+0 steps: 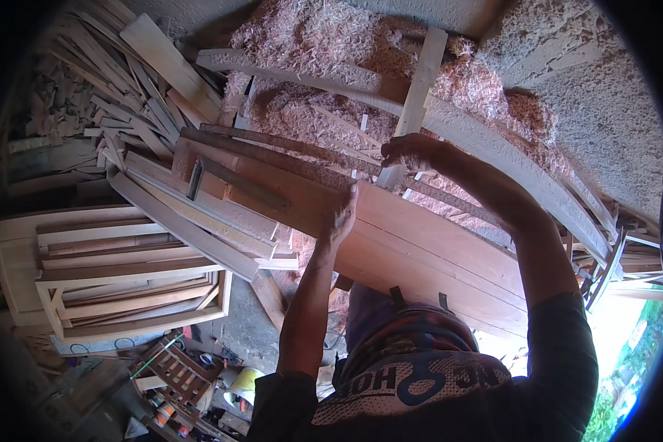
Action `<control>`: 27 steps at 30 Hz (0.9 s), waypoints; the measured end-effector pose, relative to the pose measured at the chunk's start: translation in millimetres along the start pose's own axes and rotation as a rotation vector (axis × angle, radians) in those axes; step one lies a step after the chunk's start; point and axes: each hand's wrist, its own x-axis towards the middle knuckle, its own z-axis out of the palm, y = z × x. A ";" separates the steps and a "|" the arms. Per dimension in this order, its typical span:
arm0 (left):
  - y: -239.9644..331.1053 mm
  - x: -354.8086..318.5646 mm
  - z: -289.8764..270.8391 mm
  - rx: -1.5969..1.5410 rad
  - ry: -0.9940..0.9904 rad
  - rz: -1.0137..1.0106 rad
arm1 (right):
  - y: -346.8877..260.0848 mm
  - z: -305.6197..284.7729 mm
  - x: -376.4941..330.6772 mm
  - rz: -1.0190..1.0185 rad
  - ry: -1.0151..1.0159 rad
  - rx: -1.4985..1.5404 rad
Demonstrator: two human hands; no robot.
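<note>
Daylight floods in from the lower right corner, where it blows out to white glare beside a patch of green. The wood shavings (324,44) at the top are brightly lit; the lower left sits in dim shadow. Fisheye distortion bends the planks (199,221) toward the rim — black vignette at every corner. Focus is fairly sharp centrally, softer outward.
</note>
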 end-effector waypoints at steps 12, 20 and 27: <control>-1.3 9.3 6.6 0.264 -0.013 0.012 | -15.7 14.3 -11.1 0.425 0.041 0.431; -101.9 56.5 35.6 0.782 0.522 0.791 | -78.5 36.4 -29.5 0.312 0.686 -0.285; -59.9 30.1 16.3 1.238 0.358 0.694 | -207.4 141.7 -107.3 0.685 0.733 -0.361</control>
